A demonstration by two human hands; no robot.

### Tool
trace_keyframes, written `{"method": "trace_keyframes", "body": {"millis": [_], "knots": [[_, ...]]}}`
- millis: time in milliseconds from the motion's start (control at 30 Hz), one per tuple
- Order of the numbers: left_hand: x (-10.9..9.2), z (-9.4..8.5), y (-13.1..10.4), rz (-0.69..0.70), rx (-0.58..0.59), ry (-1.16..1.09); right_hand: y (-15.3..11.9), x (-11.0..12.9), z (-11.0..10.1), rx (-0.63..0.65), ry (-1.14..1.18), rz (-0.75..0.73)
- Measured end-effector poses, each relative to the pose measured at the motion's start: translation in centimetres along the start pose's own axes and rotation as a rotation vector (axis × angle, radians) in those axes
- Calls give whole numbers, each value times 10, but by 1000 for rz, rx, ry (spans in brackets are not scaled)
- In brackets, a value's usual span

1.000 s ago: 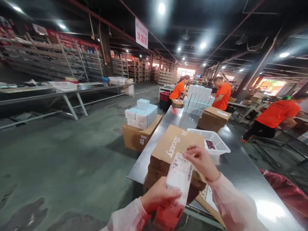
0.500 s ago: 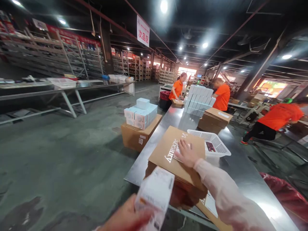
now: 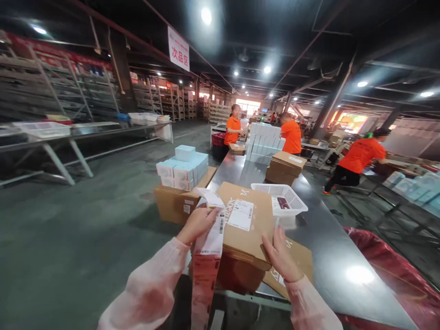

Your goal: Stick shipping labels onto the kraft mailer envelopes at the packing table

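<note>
White label strip [image 3: 215, 239] clamped in left hand [image 3: 199, 223], right hand [image 3: 282, 257] spread against edge of carton stack [image 3: 245, 240], steel tabletop [image 3: 328, 250] rightward

Riding on the person's head here, one view, facing forward and down along the metal counter [image 3: 338, 243]! Left fingers [image 3: 211, 214] and right fingers [image 3: 280, 236] sit close, low and central, with the sleeves [image 3: 147, 282] cutting in from the bottom edge. Beyond, the look runs wide and deep: shelving racks [image 3: 65, 87] off left, ceiling lights [image 3: 206, 16] above, co-workers [image 3: 360, 156] farther out at centre and right.
</note>
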State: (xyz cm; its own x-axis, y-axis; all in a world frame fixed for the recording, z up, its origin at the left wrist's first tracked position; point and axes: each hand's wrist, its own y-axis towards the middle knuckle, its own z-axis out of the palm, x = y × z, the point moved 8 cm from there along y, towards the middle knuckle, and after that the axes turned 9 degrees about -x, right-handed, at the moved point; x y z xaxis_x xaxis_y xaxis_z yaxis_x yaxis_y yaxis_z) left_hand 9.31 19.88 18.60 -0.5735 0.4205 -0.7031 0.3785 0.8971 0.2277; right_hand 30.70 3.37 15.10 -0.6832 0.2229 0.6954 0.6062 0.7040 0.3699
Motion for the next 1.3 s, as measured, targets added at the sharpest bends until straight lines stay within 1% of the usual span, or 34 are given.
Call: {"method": "trace_keyframes", "body": {"millis": [33, 100, 133, 200, 233, 300, 333, 367, 400, 433, 467, 500, 567, 600, 633, 667, 700, 733, 800, 833, 867, 967, 1000, 1067, 1133, 1167, 1200, 1233, 1300], "knots": [[-7, -6, -6, 3, -27, -132, -6, -1, -8, -6, 86, 56], [-27, -19, -22, 9, -61, -497, -19, -6, -41, -87, 310, 134], [-37, -23, -31, -2, -50, -685, -25, -13, -62, -133, 430, 173], [-51, -23, -52, -62, 24, -956, -36, -43, -104, -205, 613, 295], [-53, -19, -63, -115, 67, -1038, -41, -64, -124, -238, 639, 362], [-49, -9, -87, -215, 133, -1124, -47, -103, -155, -281, 528, 461], [-45, -1, -99, -251, 174, -1141, -48, -118, -164, -301, 438, 483], [-41, 8, -111, -279, 223, -1151, -48, -126, -165, -301, 353, 496], [-39, 18, -124, -294, 279, -1159, -49, -128, -161, -300, 282, 506], [-38, 28, -136, -289, 336, -1164, -49, -122, -150, -279, 252, 497], [-40, 36, -146, -261, 390, -1165, -51, -107, -130, -203, 280, 466], [-43, 42, -156, -215, 439, -1159, -54, -83, -104, -80, 361, 413], [-53, 50, -170, -92, 538, -1111, -70, -20, -51, 224, 594, 289], [-58, 51, -175, -31, 584, -1073, -80, 9, -33, 293, 687, 258], [-60, 50, -176, 5, 597, -1047, -90, 32, -20, 318, 745, 250], [-59, 48, -173, 9, 571, -1047, -97, 48, -12, 305, 760, 257], [-55, 44, -167, -18, 508, -1064, -102, 59, -7, 291, 745, 255], [-47, 40, -159, -75, 409, -1082, -105, 69, -1, 313, 718, 237], [-26, 34, -146, -218, 197, -1076, -105, 81, 8, 405, 650, 160], [-18, 34, -142, -274, 136, -1045, -100, 83, 10, 427, 613, 124], [-12, 37, -141, -310, 108, -1010, -92, 84, 10, 433, 572, 94], [-6, 47, -140, -331, 66, -995, -70, 90, 12, 448, 433, -17], [-5, 49, -140, -327, 27, -994, -66, 93, 12, 456, 390, -56], [0, 50, -140, -321, -98, -973, -62, 96, 12, 443, 323, -96], [4, 48, -140, -319, -229, -949, -58, 96, 12, 414, 305, -88], [4, 47, -138, -318, -257, -954, -54, 96, 12, 408, 312, -92], [3, 49, -135, -317, -235, -982, -47, 97, 13, 401, 322, -116], [0, 54, -132, -322, -159, -1019, -37, 100, 14, 384, 328, -160], [-6, 70, -127, -356, 80, -1084, -6, 106, 15, 292, 291, -271]]}}
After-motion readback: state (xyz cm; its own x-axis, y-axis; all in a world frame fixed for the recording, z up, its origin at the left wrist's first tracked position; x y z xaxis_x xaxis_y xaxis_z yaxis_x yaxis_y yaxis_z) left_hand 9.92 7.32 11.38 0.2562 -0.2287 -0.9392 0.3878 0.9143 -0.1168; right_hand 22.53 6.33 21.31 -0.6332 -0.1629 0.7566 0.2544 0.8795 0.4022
